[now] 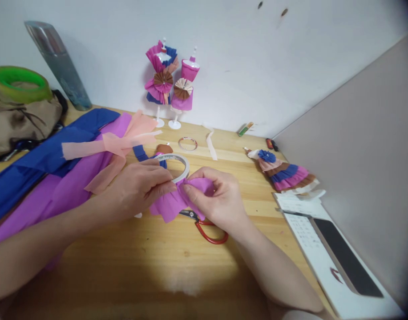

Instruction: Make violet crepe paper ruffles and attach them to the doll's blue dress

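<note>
My left hand point(137, 186) is closed, thumb and fingers gripping a white roll of tape point(184, 166) together with one end of a gathered purple crepe paper strip point(166, 206). At the roll's near edge, my right hand point(224, 195) pinches the same strip between thumb and fingers, and the paper hangs in folds between both hands. Beneath it lies a pair of scissors point(191, 215) with red handles, its blades partly covered by the paper. Behind the roll, blue point(141, 153) and brown point(164, 148) paper pieces rest on the wooden table.
Long blue point(83, 129), purple and peach point(119, 144) crepe sheets cover the left side. Two dressed mini mannequins point(162, 82) point(187, 89) stand by the wall, near a bottle point(62, 66). On the right lie a ruffled paper dress point(287, 173), a white board point(310, 249) and a dark phone-like slab point(347, 255).
</note>
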A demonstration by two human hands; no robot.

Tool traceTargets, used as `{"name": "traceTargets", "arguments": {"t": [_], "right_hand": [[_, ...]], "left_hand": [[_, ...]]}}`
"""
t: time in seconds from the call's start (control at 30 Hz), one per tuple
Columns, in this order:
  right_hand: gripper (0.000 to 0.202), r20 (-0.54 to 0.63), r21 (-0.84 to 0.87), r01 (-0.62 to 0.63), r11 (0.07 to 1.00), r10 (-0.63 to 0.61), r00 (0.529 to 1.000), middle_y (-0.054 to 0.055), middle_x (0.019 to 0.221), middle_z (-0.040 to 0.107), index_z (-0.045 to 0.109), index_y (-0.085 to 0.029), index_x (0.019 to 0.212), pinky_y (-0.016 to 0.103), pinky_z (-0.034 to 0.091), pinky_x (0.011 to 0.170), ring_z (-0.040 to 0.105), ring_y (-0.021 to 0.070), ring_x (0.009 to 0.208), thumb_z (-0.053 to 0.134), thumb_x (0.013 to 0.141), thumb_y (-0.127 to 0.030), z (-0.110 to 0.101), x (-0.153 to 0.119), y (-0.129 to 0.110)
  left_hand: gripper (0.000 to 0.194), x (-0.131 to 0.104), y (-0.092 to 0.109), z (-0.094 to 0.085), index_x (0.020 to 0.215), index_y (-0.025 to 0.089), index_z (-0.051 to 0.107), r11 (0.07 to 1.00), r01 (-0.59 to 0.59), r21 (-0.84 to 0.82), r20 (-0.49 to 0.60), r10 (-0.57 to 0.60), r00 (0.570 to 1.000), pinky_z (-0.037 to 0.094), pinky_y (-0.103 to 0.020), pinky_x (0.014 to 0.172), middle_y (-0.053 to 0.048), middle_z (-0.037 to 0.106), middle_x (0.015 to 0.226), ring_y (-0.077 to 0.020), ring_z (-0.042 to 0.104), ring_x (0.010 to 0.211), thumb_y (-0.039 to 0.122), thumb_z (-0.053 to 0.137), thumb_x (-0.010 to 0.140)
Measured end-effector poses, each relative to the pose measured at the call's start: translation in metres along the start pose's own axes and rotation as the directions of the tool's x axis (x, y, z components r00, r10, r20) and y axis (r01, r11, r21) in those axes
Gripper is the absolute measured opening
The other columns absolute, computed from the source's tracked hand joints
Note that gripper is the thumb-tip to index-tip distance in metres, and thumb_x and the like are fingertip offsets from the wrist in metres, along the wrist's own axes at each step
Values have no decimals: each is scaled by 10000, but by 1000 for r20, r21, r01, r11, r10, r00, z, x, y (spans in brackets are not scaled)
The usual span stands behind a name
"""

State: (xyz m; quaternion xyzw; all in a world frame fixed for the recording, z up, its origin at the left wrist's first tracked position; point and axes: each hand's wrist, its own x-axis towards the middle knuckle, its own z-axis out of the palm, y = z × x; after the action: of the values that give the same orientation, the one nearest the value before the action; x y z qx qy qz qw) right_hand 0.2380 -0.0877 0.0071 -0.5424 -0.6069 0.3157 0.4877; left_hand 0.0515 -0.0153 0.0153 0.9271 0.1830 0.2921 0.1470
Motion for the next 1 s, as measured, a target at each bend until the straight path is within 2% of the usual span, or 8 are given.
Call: {"name": "traceTargets", "arguments": {"t": [0.27,0.43,0.57,0.77,1.0], "right_hand": [[61,43,21,62,998,-63,997,-2,638,642,668,-168,721,220,405,515,518,102,548,639,775,-160,2,-1,-2],[95,73,64,2,998,-6,997,-10,594,598,647,-166,696,218,371,479,469,94,508,649,770,-227,-1,1,-3],[162,54,80,-66,995,62,997,-24,557,541,602,-174,653,214,339,453,427,88,488,663,757,-282,-1,4,0],[172,51,81,-104,991,100,994,-23,551,532,600,-177,651,223,332,456,420,91,486,671,739,-308,1,4,2],[243,57,66,-166,984,162,985,-36,523,475,564,-182,580,225,296,448,377,87,487,702,681,-353,1,10,7]], "left_hand": [[358,0,0,-1,617,148,530,1000,4,17,1,-4,1000,354,-204,567,17,541,579,-116,510,616,204,515,970],[361,1,1,-1,614,150,512,1000,-17,-2,-23,17,1000,349,-195,553,25,510,559,-107,495,594,191,512,973],[368,1,2,-2,606,154,485,1000,-31,-6,-9,31,999,348,-205,561,26,497,555,-110,484,595,179,509,972],[362,-1,3,-2,611,164,478,1000,-26,2,1,26,1000,359,-218,570,26,502,564,-117,495,601,188,510,970],[352,1,0,-4,641,156,530,995,-16,-96,88,25,996,399,-223,595,6,544,618,-116,522,616,209,481,985]]}}
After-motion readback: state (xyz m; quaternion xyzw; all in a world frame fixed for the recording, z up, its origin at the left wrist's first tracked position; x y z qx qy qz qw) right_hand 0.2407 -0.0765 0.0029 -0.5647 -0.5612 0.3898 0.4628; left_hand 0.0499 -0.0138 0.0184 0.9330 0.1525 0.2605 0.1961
